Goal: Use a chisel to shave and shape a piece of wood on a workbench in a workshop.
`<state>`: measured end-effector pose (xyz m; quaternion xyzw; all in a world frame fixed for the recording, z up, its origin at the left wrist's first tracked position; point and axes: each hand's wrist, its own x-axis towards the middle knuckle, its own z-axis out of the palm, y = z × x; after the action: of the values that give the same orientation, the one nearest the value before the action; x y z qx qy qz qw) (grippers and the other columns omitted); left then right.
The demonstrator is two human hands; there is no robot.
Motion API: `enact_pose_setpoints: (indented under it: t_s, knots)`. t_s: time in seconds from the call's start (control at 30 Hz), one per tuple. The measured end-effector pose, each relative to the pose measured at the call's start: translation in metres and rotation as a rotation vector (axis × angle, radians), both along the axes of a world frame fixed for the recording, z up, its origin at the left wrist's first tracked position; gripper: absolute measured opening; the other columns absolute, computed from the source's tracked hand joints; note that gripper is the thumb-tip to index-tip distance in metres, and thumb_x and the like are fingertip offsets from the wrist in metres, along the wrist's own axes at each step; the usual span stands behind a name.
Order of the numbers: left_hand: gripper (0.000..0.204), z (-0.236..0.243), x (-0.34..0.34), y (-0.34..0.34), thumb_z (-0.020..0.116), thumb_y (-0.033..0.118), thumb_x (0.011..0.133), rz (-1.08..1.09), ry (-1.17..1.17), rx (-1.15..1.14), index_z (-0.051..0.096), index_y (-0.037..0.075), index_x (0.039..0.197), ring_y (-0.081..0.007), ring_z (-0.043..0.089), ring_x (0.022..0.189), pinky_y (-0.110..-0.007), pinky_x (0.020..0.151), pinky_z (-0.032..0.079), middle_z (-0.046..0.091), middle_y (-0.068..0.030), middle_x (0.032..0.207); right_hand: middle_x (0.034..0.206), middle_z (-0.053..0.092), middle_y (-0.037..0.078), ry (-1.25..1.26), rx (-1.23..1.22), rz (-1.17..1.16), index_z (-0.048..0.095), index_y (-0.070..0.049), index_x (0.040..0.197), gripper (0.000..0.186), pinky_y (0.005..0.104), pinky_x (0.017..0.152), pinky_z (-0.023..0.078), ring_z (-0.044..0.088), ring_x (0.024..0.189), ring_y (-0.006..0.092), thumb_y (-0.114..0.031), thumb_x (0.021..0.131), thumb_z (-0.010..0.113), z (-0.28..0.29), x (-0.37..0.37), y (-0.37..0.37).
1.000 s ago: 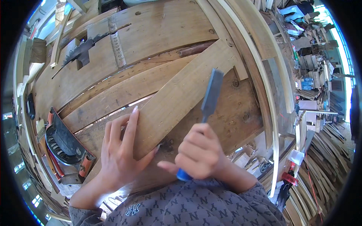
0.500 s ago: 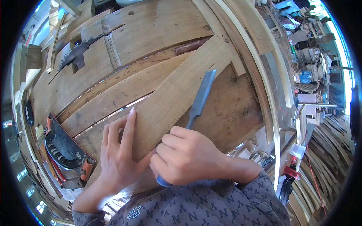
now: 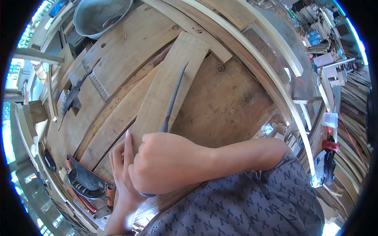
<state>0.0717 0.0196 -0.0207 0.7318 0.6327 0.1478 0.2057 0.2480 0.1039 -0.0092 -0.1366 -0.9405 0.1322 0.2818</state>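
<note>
My left hand [image 3: 121, 168] rests at the near end of a pale plank [image 3: 155, 94], fingers extended and partly hidden behind my right hand [image 3: 157, 161]. That right hand is closed in a fist round a chisel [image 3: 174, 98], whose long blade points away from me over the plank, seen nearly edge-on. I cannot tell whether the blade touches the wood. The plank lies diagonally on worn boards [image 3: 220, 110]. Left of my hands is a black tool holder [image 3: 86, 179] with orange-red ends; beyond it sits a dark saw-like plate [image 3: 73, 99].
A grey bucket [image 3: 100, 13] stands at the top left. Long curved wood strips [image 3: 283, 102] border the bench on the right. Farther right are stacked lumber [image 3: 352, 106], a translucent container [image 3: 330, 120] and red objects [image 3: 330, 145]. More wood offcuts [image 3: 39, 110] crowd the left edge.
The view has turned, bringing the bucket in. My right hand has moved left across my left hand with the chisel, whose blade now shows its narrow side over the plank.
</note>
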Motion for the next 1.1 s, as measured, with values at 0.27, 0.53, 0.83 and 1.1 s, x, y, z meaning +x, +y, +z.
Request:
enact_pose_setpoints:
  t_s: [0.27,0.53,0.83,1.1]
  knots:
    - [0.098,-0.004,-0.005,-0.002,0.084,0.022,0.075,-0.025,-0.003,-0.003,0.037,-0.009,0.156,-0.0403,0.053,0.12,-0.049,0.106,0.043,0.055,-0.024,0.131,0.054,0.062,0.011,0.055,0.035,0.026,0.065,-0.002,0.07,0.017,0.0349,0.05,0.044,0.059,0.046,0.0221,-0.019,0.073,0.066,0.012,0.009,0.008]
    - [0.096,-0.003,-0.002,-0.001,0.084,0.022,0.076,-0.053,-0.039,0.041,0.039,-0.01,0.154,-0.0402,0.053,0.119,-0.05,0.105,0.042,0.055,-0.0242,0.133,0.054,0.062,0.009,0.018,-0.011,0.035,0.063,-0.004,0.068,0.017,0.0354,0.05,0.045,0.06,0.046,0.0216,-0.02,0.074,0.066,0.007,0.011,0.011]
    - [0.094,-0.006,-0.01,-0.004,0.082,0.024,0.078,-0.059,0.009,0.016,0.039,-0.009,0.155,-0.0396,0.052,0.121,-0.05,0.107,0.041,0.054,-0.024,0.133,0.064,0.07,0.007,-0.002,-0.047,-0.013,0.074,-0.012,0.062,0.017,0.038,0.054,0.05,0.071,0.061,0.0253,-0.028,0.068,0.071,0.01,0.008,0.019]
    - [0.086,-0.008,-0.009,-0.003,0.078,0.022,0.085,0.031,0.047,-0.065,0.04,0.002,0.159,-0.0363,0.051,0.126,-0.048,0.111,0.04,0.055,-0.0184,0.134,0.059,0.066,0.013,0.03,-0.101,0.039,0.065,-0.004,0.069,0.018,0.0352,0.049,0.048,0.065,0.05,0.0238,-0.02,0.075,0.067,0.028,0.013,0.019]
